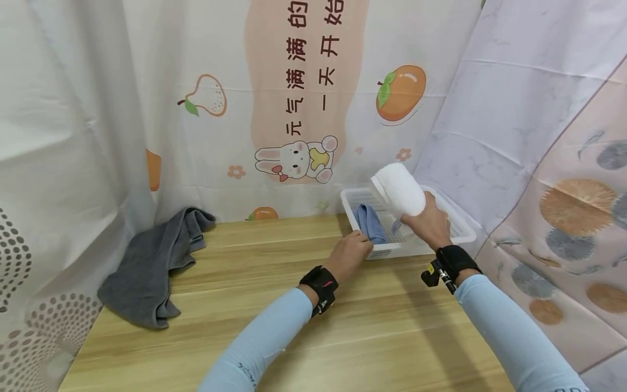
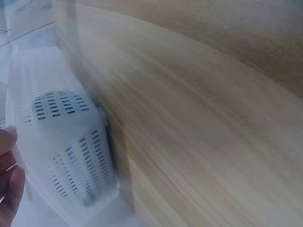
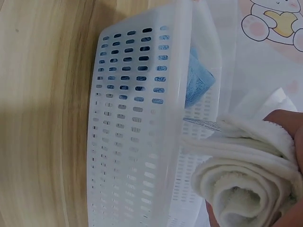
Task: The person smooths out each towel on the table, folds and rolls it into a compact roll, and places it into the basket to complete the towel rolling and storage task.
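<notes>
My right hand grips a rolled white towel, which is tilted above a white plastic basket. The spiral end of the roll shows close up in the right wrist view, with part of the hand behind it. At the basket's near left corner, my left hand holds the rim; its fingertips lie right at the edge in the left wrist view. Inside the basket, toward the left end, is a folded blue cloth. A small striped piece shows beneath the roll in the right wrist view.
A crumpled dark grey towel lies at the left of the wooden table. Printed curtains stand behind and on both sides, close to the basket's back and right end.
</notes>
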Demonstrator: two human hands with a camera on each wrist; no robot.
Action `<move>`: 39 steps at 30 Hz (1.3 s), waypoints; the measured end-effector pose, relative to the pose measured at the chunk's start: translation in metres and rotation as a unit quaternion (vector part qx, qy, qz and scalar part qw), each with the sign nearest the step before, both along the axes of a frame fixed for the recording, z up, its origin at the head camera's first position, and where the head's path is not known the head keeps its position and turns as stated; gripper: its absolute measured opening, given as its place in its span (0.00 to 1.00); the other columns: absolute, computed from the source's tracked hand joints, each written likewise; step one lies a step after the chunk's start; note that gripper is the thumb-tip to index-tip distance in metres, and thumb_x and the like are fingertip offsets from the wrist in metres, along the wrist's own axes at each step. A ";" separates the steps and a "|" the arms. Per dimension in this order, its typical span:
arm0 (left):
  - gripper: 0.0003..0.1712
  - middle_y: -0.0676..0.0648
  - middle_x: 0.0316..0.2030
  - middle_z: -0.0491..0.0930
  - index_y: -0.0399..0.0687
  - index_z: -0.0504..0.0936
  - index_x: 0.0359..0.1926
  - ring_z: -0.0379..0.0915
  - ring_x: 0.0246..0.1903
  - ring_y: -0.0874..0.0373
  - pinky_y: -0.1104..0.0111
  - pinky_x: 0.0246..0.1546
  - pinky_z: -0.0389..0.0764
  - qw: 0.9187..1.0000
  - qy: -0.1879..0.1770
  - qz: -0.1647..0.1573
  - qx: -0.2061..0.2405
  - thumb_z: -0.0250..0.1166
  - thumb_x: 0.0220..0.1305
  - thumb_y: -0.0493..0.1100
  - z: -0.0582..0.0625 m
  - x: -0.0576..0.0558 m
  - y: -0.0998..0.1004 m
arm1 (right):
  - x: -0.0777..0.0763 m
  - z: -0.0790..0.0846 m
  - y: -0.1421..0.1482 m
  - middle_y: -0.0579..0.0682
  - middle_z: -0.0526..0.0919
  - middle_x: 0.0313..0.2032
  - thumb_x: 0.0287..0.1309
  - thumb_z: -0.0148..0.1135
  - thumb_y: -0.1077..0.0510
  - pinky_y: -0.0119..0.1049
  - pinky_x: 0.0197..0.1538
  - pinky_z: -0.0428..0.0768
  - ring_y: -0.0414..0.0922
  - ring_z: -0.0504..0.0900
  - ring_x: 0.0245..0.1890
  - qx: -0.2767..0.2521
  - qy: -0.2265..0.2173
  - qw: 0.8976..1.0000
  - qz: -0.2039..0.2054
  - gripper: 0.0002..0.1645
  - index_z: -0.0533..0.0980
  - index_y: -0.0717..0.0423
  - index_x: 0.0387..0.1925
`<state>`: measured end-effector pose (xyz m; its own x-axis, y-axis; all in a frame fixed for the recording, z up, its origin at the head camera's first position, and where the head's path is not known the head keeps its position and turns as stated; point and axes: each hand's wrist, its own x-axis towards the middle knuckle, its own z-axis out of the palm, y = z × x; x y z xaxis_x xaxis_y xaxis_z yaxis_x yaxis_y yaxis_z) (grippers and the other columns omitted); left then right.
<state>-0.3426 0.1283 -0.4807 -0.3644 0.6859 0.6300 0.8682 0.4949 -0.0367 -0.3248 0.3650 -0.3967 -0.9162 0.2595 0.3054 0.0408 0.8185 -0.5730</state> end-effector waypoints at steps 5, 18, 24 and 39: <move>0.08 0.55 0.31 0.82 0.48 0.89 0.31 0.70 0.32 0.63 0.76 0.36 0.71 1.000 0.005 0.001 0.005 0.69 0.69 0.37 0.001 -0.001 0.001 | -0.005 -0.002 0.003 0.69 0.73 0.62 0.55 0.69 0.49 0.65 0.52 0.73 0.68 0.75 0.54 0.003 0.012 1.000 0.001 0.53 0.56 0.58 0.77; 0.12 0.56 0.29 0.80 0.50 0.85 0.27 0.70 0.31 0.64 0.76 0.34 0.71 1.000 -0.002 0.017 -0.017 0.67 0.71 0.37 0.001 0.003 0.003 | -0.007 -0.017 0.012 0.72 0.75 0.59 0.60 0.69 0.45 0.66 0.49 0.75 0.71 0.77 0.51 0.008 0.023 1.000 -0.004 0.51 0.57 0.61 0.76; 0.10 0.56 0.31 0.81 0.51 0.86 0.28 0.71 0.33 0.64 0.76 0.36 0.72 1.000 0.002 0.015 -0.011 0.68 0.70 0.37 0.001 0.001 0.003 | -0.009 -0.021 0.015 0.73 0.75 0.59 0.62 0.68 0.43 0.66 0.46 0.76 0.72 0.79 0.48 0.012 0.031 0.999 -0.010 0.52 0.56 0.61 0.77; 0.12 0.56 0.30 0.81 0.52 0.85 0.27 0.71 0.32 0.65 0.77 0.36 0.71 1.000 0.011 0.020 -0.020 0.68 0.70 0.37 0.003 0.001 0.003 | -0.015 -0.030 0.025 0.79 0.78 0.46 0.60 0.64 0.50 0.61 0.34 0.78 0.71 0.82 0.36 0.048 0.023 0.998 -0.017 0.50 0.53 0.67 0.76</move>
